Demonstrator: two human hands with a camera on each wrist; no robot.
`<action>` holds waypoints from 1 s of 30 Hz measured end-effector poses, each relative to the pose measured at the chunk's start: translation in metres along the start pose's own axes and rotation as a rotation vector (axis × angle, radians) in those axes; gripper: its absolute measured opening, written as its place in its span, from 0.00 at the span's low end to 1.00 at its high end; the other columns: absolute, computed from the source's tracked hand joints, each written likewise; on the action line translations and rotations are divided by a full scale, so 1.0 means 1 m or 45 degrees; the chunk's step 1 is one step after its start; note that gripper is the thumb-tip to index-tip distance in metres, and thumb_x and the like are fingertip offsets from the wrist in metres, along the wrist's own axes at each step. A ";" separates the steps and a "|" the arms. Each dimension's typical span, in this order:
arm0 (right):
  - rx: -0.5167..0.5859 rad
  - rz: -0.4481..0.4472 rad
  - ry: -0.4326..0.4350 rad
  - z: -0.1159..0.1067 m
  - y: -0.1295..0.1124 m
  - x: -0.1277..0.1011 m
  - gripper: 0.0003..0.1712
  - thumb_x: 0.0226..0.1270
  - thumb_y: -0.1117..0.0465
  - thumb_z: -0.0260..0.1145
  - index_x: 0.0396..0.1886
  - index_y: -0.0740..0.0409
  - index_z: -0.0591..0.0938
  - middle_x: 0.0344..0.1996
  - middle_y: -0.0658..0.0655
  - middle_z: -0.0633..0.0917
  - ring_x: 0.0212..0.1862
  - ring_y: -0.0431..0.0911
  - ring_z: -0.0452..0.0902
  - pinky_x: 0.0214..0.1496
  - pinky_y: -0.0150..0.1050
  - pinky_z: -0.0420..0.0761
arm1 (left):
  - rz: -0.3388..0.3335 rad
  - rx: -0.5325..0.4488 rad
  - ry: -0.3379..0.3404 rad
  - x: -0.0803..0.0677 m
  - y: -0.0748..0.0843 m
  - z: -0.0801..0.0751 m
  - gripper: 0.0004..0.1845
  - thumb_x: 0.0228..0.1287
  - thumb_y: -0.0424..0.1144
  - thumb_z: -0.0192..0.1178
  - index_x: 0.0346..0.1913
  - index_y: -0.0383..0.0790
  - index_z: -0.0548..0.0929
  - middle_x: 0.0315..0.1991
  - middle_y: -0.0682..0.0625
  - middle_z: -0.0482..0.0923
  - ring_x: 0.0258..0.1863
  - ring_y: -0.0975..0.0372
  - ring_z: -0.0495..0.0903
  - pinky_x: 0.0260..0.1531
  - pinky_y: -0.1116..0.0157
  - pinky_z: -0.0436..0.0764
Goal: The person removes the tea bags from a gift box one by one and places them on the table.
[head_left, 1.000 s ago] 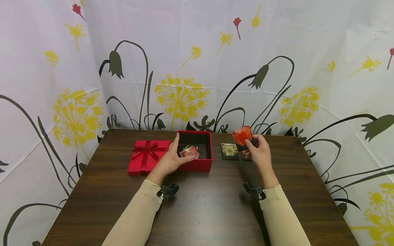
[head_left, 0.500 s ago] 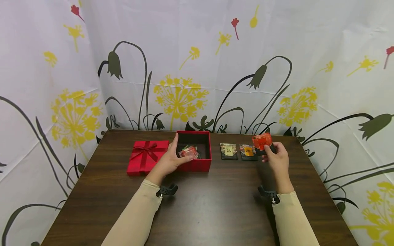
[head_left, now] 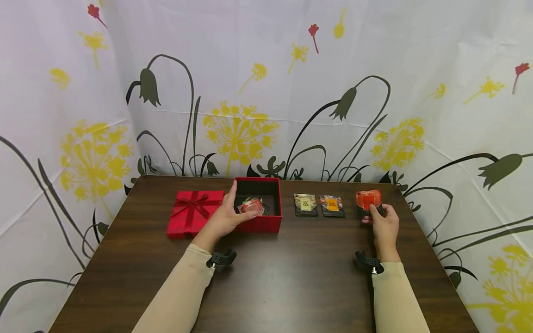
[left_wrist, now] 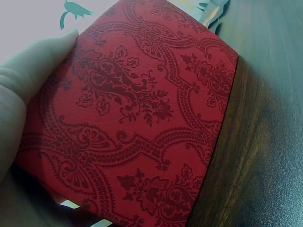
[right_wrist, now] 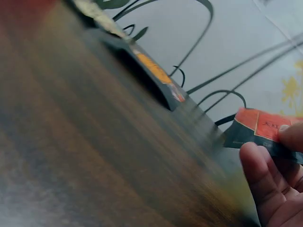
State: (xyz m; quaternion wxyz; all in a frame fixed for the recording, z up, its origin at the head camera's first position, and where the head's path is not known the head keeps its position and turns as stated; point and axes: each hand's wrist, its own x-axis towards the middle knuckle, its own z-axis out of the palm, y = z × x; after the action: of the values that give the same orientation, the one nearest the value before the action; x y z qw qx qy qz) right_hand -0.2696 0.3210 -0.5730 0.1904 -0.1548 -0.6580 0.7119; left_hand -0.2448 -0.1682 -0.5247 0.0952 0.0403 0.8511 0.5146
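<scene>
An uncovered red gift box (head_left: 259,225) with a dark inside stands near the back of the table. My left hand (head_left: 222,219) holds its front left corner, the thumb along the front rim and the fingers along the left side. The left wrist view shows the box's embossed red wall (left_wrist: 137,113). Several small packets (head_left: 252,206) lie inside, partly hidden. My right hand (head_left: 385,226) pinches a small orange-red and black packet (head_left: 368,200) between thumb and fingers, right of two flat packets: one with a pale yellow label (head_left: 306,205), one with an orange label (head_left: 332,206).
Left of the box lies its red lid (head_left: 189,215) with a ribbon bow, partly behind my left hand. The dark wooden table (head_left: 291,273) ends at a white curtain (head_left: 266,92) printed with flowers.
My right hand has carried the orange-red packet rightward, past the two flat packets, and lowered it toward the table. My left hand has stayed on the box. The head view has shifted slightly.
</scene>
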 end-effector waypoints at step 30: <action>-0.548 -0.090 -0.100 -0.002 0.017 0.003 0.27 0.76 0.65 0.71 0.69 0.58 0.72 0.38 0.61 0.77 0.18 0.37 0.82 0.21 0.37 0.86 | 0.004 -0.013 -0.005 -0.002 0.002 0.000 0.69 0.67 0.58 0.76 0.90 0.61 0.30 0.91 0.42 0.34 0.90 0.40 0.40 0.81 0.29 0.55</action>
State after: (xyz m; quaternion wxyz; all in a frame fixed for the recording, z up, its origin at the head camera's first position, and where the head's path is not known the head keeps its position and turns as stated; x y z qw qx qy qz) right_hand -0.2722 0.3234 -0.5900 0.1520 -0.1411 -0.8067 0.5534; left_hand -0.2429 -0.1674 -0.5233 0.0961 0.0421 0.8483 0.5190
